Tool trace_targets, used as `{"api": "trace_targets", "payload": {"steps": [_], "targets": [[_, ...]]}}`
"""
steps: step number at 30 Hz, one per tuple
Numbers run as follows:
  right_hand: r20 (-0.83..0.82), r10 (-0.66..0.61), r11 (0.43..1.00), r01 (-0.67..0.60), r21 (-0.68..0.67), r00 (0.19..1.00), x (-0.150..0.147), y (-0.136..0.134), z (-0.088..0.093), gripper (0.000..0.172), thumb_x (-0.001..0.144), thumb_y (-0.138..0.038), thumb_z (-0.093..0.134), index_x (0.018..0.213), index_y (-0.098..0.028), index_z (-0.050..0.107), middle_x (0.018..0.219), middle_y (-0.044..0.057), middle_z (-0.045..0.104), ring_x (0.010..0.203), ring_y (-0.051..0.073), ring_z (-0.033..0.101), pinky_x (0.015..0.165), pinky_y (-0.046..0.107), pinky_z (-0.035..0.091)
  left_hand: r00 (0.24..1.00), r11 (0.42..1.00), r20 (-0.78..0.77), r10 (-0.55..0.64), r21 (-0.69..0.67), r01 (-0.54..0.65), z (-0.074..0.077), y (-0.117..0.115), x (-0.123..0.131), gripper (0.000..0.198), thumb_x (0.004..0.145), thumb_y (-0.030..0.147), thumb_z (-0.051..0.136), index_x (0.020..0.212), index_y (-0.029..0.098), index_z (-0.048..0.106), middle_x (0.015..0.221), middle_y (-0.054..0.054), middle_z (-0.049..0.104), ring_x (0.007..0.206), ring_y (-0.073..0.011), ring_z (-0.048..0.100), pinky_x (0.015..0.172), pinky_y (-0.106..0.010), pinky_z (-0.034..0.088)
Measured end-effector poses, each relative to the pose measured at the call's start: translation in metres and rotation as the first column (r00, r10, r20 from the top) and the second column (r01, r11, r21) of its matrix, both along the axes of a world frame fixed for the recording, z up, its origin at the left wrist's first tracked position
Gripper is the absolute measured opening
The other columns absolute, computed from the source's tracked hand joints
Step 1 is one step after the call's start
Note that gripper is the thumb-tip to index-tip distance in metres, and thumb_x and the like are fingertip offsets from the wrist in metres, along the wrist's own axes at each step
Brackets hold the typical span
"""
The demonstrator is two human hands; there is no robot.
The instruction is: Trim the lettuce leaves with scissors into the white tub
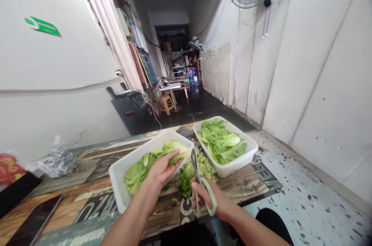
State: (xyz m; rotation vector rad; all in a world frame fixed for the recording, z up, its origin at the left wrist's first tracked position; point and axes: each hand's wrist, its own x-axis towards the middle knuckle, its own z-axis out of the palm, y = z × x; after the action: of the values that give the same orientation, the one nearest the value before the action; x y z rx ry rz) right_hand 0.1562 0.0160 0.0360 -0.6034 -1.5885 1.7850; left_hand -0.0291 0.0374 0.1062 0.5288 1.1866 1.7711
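My left hand (pixel 161 171) reaches into the near white tub (pixel 117 174), fingers closed on a lettuce leaf (pixel 174 151) at its right end. My right hand (pixel 213 199) grips pale green scissors (pixel 200 184), blades pointing up and away between the two tubs. A loose pile of lettuce (pixel 192 170) lies on the table under the blades. The far white tub (pixel 232 166) holds cut green leaves (pixel 222 141).
The low table (pixel 72 199) has a patterned wood-look top with printed letters. A crumpled silver bag (pixel 59 160) and a red packet (pixel 8 168) sit at the left. Speckled floor (pixel 305 199) lies right. A corridor with stools and a black machine (pixel 133 108) stretches ahead.
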Motion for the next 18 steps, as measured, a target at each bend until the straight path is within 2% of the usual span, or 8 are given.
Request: {"api": "trace_targets", "payload": {"steps": [2, 5, 7, 8, 10, 13, 15, 18], "targets": [[0.002, -0.003, 1.0, 0.003, -0.029, 1.0, -0.004, 0.003, 0.001, 0.061, 0.07, -0.078, 0.059, 0.084, -0.018, 0.052, 0.064, -0.003, 0.055, 0.05, 0.013, 0.056, 0.047, 0.025, 0.037, 0.998, 0.999, 0.036, 0.044, 0.004, -0.044, 0.001, 0.003, -0.005, 0.028, 0.074, -0.004, 0.068, 0.094, 0.014, 0.062, 0.085, -0.005, 0.071, 0.072, -0.0167, 0.069, 0.067, -0.029, 0.062], [0.0, 0.007, 0.998, -0.007, -0.068, 1.0, -0.007, 0.003, 0.001, 0.059, 0.07, -0.077, 0.058, 0.074, -0.019, 0.05, 0.063, -0.002, 0.054, 0.05, 0.013, 0.056, 0.047, 0.025, 0.038, 0.987, 0.988, -0.051, 0.155, -0.015, -0.156, 0.007, 0.01, -0.032, 0.017, 0.081, 0.0, 0.064, 0.089, 0.014, 0.061, 0.079, -0.003, 0.069, 0.062, -0.0121, 0.065, 0.054, -0.021, 0.055], [-0.008, 0.024, 0.996, -0.025, -0.085, 1.0, -0.007, 0.001, -0.001, 0.058, 0.071, -0.076, 0.058, 0.075, -0.019, 0.05, 0.065, -0.002, 0.055, 0.052, 0.014, 0.057, 0.048, 0.026, 0.04, 0.983, 0.985, -0.092, 0.158, -0.059, -0.164, 0.011, 0.01, -0.053, 0.005, 0.084, 0.008, 0.064, 0.083, 0.013, 0.062, 0.073, -0.004, 0.067, 0.053, -0.0112, 0.061, 0.041, -0.017, 0.044], [-0.013, 0.033, 0.995, -0.034, -0.094, 0.999, -0.007, 0.0, -0.001, 0.058, 0.071, -0.076, 0.058, 0.076, -0.019, 0.051, 0.067, -0.002, 0.056, 0.053, 0.014, 0.058, 0.049, 0.026, 0.041, 0.984, 0.985, -0.099, 0.145, -0.076, -0.153, 0.012, 0.009, -0.061, 0.006, 0.085, 0.012, 0.064, 0.079, 0.012, 0.063, 0.071, -0.005, 0.066, 0.051, -0.0111, 0.059, 0.037, -0.017, 0.039], [-0.022, 0.049, 0.992, -0.051, -0.112, 0.999, -0.006, -0.001, -0.003, 0.057, 0.072, -0.075, 0.058, 0.076, -0.019, 0.051, 0.068, -0.001, 0.057, 0.055, 0.015, 0.059, 0.051, 0.027, 0.042, 0.985, 0.986, -0.097, 0.143, -0.074, -0.151, 0.013, 0.004, -0.071, 0.011, 0.085, 0.014, 0.064, 0.074, 0.012, 0.065, 0.071, -0.006, 0.066, 0.051, -0.0111, 0.058, 0.038, -0.018, 0.04], [-0.017, 0.083, 0.99, -0.084, -0.116, 0.996, -0.007, -0.003, -0.002, 0.057, 0.072, -0.076, 0.058, 0.074, -0.019, 0.051, 0.068, 0.0, 0.058, 0.057, 0.015, 0.059, 0.052, 0.027, 0.044, 0.987, 0.991, -0.093, 0.135, 0.022, -0.133, 0.011, -0.004, -0.065, 0.005, 0.077, 0.008, 0.07, 0.076, 0.013, 0.069, 0.084, -0.007, 0.07, 0.066, -0.0118, 0.064, 0.056, -0.02, 0.053], [-0.008, 0.104, 0.988, -0.105, -0.112, 0.995, -0.008, -0.004, 0.0, 0.059, 0.071, -0.077, 0.057, 0.076, -0.019, 0.051, 0.068, 0.0, 0.058, 0.058, 0.016, 0.059, 0.052, 0.028, 0.045, 0.985, 0.992, -0.138, 0.101, 0.087, -0.09, 0.007, -0.007, -0.051, 0.017, 0.068, 0.008, 0.078, 0.082, 0.013, 0.071, 0.088, -0.007, 0.072, 0.074, -0.0137, 0.066, 0.064, -0.021, 0.054], [-0.009, 0.078, 0.988, -0.079, -0.136, 0.997, -0.008, -0.003, 0.002, 0.062, 0.068, -0.077, 0.061, 0.089, -0.02, 0.051, 0.065, -0.003, 0.057, 0.058, 0.016, 0.06, 0.052, 0.027, 0.045, 0.959, 0.996, -0.278, 0.051, 0.083, -0.029, -0.001, -0.011, -0.024, 0.042, 0.054, 0.02, 0.088, 0.091, 0.011, 0.072, 0.083, -0.008, 0.073, 0.072, -0.0152, 0.064, 0.062, -0.022, 0.05]]}}
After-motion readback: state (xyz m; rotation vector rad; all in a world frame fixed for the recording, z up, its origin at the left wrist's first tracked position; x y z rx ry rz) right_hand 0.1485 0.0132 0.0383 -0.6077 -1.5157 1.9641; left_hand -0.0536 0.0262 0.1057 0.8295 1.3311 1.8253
